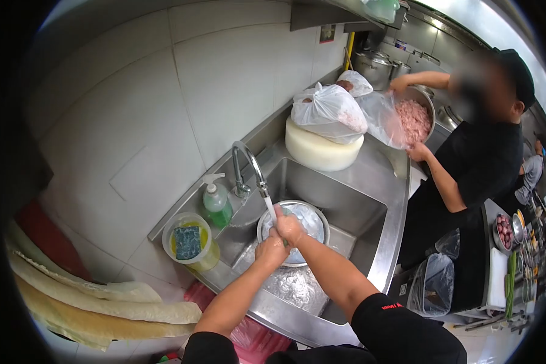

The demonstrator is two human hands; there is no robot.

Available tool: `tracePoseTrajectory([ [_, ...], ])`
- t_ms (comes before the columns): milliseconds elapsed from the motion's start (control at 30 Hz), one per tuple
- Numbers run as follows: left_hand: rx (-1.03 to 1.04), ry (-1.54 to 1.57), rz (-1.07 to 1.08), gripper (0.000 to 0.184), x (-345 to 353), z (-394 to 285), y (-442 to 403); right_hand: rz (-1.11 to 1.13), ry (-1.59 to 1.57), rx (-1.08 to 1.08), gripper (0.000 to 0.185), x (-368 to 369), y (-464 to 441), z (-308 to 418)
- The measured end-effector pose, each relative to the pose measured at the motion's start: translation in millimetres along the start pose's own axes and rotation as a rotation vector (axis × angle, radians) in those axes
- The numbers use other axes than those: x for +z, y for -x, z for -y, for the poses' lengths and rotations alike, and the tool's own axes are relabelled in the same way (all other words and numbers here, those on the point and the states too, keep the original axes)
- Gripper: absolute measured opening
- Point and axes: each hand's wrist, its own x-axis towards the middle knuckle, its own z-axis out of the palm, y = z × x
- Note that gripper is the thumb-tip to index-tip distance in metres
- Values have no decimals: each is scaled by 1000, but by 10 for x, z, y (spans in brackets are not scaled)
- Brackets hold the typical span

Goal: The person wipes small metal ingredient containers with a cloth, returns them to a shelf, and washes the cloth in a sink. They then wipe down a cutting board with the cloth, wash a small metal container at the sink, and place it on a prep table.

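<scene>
My left hand [272,250] and my right hand [290,227] are closed together under the running faucet [249,159]. Bits of something green [286,241] show between the fingers; its kind is mostly hidden. Below them, a round metal bowl [327,233] stands in the steel sink [359,219], with whitish, shiny contents [309,219] inside. Water from the tap falls on the hands, and the sink floor is wet around the bowl.
Left of the faucet stand a pump bottle [217,206] of green soap and a tub [212,258] holding a dark scouring pad [187,242]. Behind the sink, white bags [329,114] rest on a thick round block [321,148]. A co-worker [479,139] handles a plastic bag at a pot of meat [414,121].
</scene>
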Motion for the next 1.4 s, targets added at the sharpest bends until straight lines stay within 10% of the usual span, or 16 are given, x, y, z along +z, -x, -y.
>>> tracePoseTrajectory([
  [200, 397, 149, -104, 75, 356, -21, 204, -38, -484, 240, 47, -367, 59, -250],
  [367, -289, 1321, 720, 87, 342, 28, -35, 285, -664, 111, 37, -1004, 670, -33],
  [467, -132, 1792, 975, 89, 489, -69, 55, 299, -642, -45, 40, -1047, 684, 12],
  [633, -238, 1637, 744, 16, 487, -404, 112, 339, -128, -135, 49, -1350, 861, 180],
  [767, -205, 1235, 627, 20, 665, -414, 75, 21, 77, -347, 64, -977, 669, -248],
  [867, 148, 584, 286, 29, 935, -361, 75, 75, 51, -187, 66, -939, 694, -403],
  [1133, 85, -159, 330, 42, 867, -401, 451, -133, -122, 312, 81, -411, 527, -1410],
  [1267, 362, -217, 522, 35, 964, 477, 129, -147, -153, 328, 78, -698, 721, -1598],
  [1400, -286, 819, 134, 20, 346, 1088, -455, -253, -205, 263, 78, -1063, 1200, -1514],
])
